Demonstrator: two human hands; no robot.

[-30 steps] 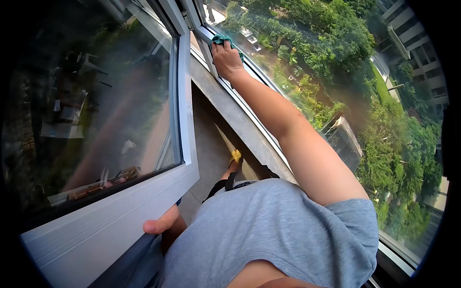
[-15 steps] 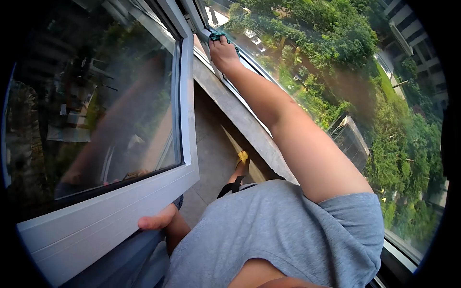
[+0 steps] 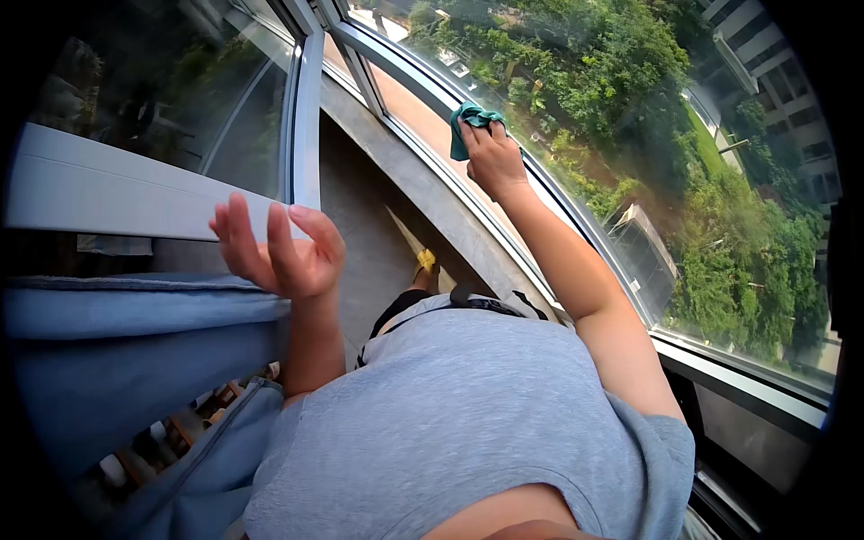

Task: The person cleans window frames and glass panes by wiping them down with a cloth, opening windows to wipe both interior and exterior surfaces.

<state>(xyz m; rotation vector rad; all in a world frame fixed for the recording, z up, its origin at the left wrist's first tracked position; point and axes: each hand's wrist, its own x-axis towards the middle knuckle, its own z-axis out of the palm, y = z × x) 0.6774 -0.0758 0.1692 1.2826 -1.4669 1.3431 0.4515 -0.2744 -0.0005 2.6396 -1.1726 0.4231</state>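
My right hand grips a bunched teal cloth against the white frame of the window. Part of the cloth hangs down to the left of my fingers. Beyond the glass are trees far below. At the left, my left hand is raised with its fingers spread and nothing in it. It is close to the lower corner of an open window sash, which has a white frame and dark, reflecting glass. Whether the fingers touch that frame cannot be made out.
A grey stone sill runs under the window. Blue curtains hang at the lower left, with shelves of small items partly showing behind them. My foot in a yellow slipper stands on the grey floor.
My right hand has moved the cloth right and down along the window frame. The left hand has risen from under the sash's bottom edge and opened. The sash appears swung farther away.
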